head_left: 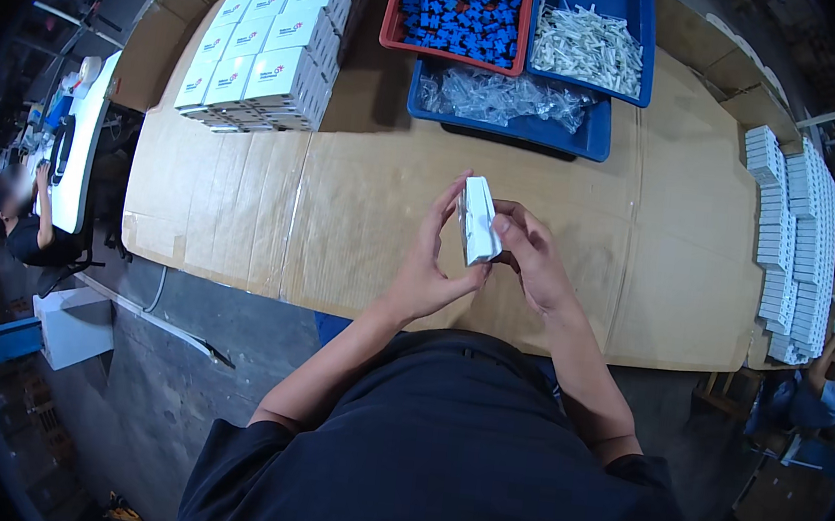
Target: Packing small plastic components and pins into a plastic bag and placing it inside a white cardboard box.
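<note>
Between my two hands, above the near part of the cardboard-covered table point(372, 206), is a small white box point(479, 221), tilted on its edge. My left hand point(435, 257) grips it from the left, with the fingers behind its far end and the thumb under its near end. On the other side my right hand point(531, 256) pinches the box's right edge between thumb and curled fingers. Parts of the fingers are hidden behind the box, and its contents cannot be seen.
A stack of white boxes point(244, 78) stands at the back left. Beyond my hands are a red tray point(391, 32) of blue parts, a blue tray point(650, 42) of pale slim pieces and a blue tray point(510, 137) of clear plastic pieces. White stacks point(796, 247) line the right edge. People sit at both sides.
</note>
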The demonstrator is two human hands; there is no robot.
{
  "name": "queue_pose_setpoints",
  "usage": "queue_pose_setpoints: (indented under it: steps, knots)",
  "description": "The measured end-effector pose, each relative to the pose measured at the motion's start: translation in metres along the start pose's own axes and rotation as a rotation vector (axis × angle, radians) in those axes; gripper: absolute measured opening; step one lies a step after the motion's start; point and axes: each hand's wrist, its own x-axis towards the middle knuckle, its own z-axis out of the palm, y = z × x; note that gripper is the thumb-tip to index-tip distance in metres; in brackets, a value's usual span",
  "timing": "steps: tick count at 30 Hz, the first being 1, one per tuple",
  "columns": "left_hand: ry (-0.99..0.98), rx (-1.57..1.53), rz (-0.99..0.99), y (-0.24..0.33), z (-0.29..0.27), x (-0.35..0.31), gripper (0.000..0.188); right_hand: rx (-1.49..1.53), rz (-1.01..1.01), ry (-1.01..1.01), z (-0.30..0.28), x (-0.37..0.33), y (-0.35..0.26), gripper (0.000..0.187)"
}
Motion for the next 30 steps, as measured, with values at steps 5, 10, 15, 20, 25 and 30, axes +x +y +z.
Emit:
queue_pose_setpoints:
  steps: [5, 10, 15, 20, 25, 30]
  knots:
    - [0.082, -0.380, -0.218, -0.003, 0.004, -0.003, 0.077, -0.155, -0.259, 0.009, 0.003, 0.001, 0.013, 0.054]
    - [0.137, -0.389, -0.292, 0.013, 0.008, 0.001, 0.058, -0.306, -0.353, 0.052, 0.022, -0.001, 0.017, 0.061]
    - [0.169, -0.395, -0.345, 0.009, 0.009, -0.004, 0.059, -0.365, -0.420, 0.072, 0.032, -0.001, 0.016, 0.060]
    - [0.204, -0.172, -0.122, 0.002, 0.010, -0.004, 0.060, -0.650, -0.676, 0.066, 0.026, 0.000, 0.026, 0.058]
    - [0.198, -0.177, -0.126, 0.008, 0.010, -0.006, 0.060, -0.653, -0.683, 0.061, 0.024, -0.001, 0.029, 0.057]
    - [0.200, -0.127, -0.058, 0.011, 0.008, -0.006, 0.067, -0.485, -0.685, 0.037, 0.038, 0.001, 0.025, 0.057]
